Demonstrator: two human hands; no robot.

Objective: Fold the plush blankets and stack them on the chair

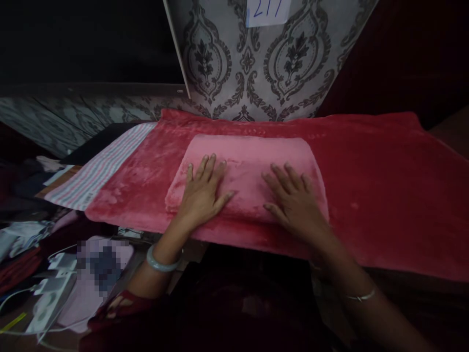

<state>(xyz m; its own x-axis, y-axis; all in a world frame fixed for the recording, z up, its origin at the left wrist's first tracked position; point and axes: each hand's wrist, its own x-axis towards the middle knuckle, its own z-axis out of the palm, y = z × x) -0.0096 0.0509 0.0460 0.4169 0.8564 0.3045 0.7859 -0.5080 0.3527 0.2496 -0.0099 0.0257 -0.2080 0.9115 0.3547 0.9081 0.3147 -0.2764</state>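
Observation:
A folded pink cloth [252, 154] lies on a red plush blanket [381, 176] spread over the work surface. My left hand [203, 193] rests flat on the left half of the pink cloth, fingers spread. My right hand [293, 200] lies flat on its right half, fingers apart. Neither hand grips anything; both press down on the cloth's top. A pale green bangle [161, 263] is on my left wrist and a thin silver bangle [361, 296] on my right.
A striped cloth [98, 171] lies left of the red blanket. Patterned grey wall panels [256, 58] stand behind, with a paper label [269, 11] at the top. Chargers, cables [47, 288] and loose fabric pile up at the lower left.

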